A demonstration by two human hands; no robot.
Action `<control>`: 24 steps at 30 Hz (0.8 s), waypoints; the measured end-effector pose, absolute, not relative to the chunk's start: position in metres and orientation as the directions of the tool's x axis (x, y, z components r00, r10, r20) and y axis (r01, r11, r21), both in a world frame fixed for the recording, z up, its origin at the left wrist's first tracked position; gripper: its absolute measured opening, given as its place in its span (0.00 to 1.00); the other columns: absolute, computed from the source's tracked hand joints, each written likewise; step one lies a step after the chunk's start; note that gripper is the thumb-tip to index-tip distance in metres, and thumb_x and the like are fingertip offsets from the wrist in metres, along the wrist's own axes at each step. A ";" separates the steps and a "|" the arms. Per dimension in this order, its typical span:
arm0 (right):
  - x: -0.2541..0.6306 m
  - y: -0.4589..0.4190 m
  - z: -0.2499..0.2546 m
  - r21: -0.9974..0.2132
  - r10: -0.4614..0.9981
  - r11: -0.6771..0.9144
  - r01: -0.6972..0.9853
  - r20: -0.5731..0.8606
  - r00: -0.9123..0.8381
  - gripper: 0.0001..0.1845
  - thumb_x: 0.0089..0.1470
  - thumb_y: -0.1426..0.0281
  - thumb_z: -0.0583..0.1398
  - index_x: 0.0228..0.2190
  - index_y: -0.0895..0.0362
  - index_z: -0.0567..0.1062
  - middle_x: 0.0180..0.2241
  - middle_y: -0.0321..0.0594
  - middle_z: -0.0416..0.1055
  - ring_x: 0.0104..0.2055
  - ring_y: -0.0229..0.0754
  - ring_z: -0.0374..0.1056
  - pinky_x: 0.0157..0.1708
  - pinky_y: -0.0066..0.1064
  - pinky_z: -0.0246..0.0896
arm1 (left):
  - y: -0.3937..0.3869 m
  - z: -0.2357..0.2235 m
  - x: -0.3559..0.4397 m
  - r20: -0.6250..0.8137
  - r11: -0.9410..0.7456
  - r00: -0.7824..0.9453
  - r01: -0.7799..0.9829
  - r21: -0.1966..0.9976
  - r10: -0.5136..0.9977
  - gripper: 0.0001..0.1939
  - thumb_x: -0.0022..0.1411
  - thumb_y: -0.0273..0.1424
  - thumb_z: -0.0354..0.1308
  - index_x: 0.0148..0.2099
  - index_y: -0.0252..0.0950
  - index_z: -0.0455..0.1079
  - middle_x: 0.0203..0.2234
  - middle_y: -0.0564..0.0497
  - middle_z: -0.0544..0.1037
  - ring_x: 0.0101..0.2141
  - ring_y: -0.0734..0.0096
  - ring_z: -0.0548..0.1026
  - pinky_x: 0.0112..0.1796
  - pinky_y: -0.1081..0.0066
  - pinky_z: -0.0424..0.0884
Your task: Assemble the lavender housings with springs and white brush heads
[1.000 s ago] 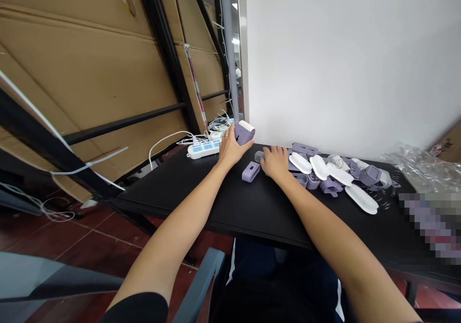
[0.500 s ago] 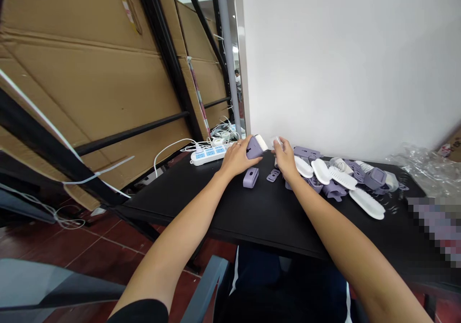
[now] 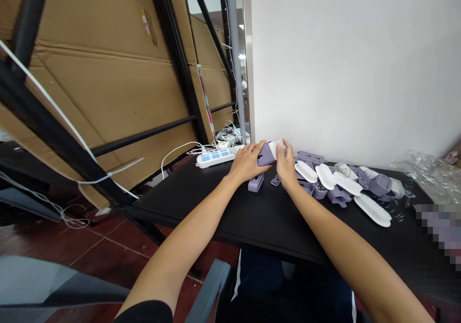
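Note:
My left hand (image 3: 248, 163) is closed around a purple plastic housing (image 3: 265, 155) held above the table, its white end (image 3: 275, 149) facing right. At that white end is my right hand (image 3: 286, 167), closed with thumb and fingers on a small clear plastic piece that they mostly hide. The two hands nearly meet at the housing. Under my left hand a purple ring-shaped part (image 3: 256, 183) rests on the table. A small flat purple part (image 3: 275, 180) lies beside my right hand, partly covered by it.
On the black table (image 3: 230, 212), a pile of purple parts (image 3: 339, 195) and white oval pieces (image 3: 372, 209) lies to the right, with several small springs. A white power strip (image 3: 216, 158) with cables is at the left. Clear plastic wrap (image 3: 428, 169) lies far right. A white wall (image 3: 342, 63) stands behind.
My right hand has brought the clear piece against the white end of the housing, closing the gap between the hands. The whole view has shifted slightly.

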State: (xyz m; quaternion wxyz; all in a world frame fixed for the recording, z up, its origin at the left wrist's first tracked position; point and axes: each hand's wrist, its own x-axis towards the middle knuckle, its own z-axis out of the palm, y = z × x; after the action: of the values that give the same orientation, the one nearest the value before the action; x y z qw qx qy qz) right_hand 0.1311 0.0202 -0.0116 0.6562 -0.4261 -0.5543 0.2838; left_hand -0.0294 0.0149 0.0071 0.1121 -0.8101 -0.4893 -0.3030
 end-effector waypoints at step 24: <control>0.170 0.006 0.003 -0.643 0.832 0.420 0.640 0.554 0.011 0.30 0.73 0.55 0.42 0.60 0.54 0.73 0.45 0.45 0.80 0.46 0.50 0.75 0.52 0.43 0.66 | 0.026 0.015 -0.033 0.569 -0.529 -0.177 0.228 0.818 0.803 0.43 0.64 0.51 0.63 0.74 0.49 0.50 0.62 0.42 0.72 0.59 0.53 0.75 0.56 0.58 0.73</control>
State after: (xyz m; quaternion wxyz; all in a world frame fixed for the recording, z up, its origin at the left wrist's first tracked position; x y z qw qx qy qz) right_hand 0.1701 0.0062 0.0026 0.4751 -0.5290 -0.6958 0.1012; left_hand -0.0325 0.0259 0.0147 -0.2262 -0.6003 -0.4295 -0.6356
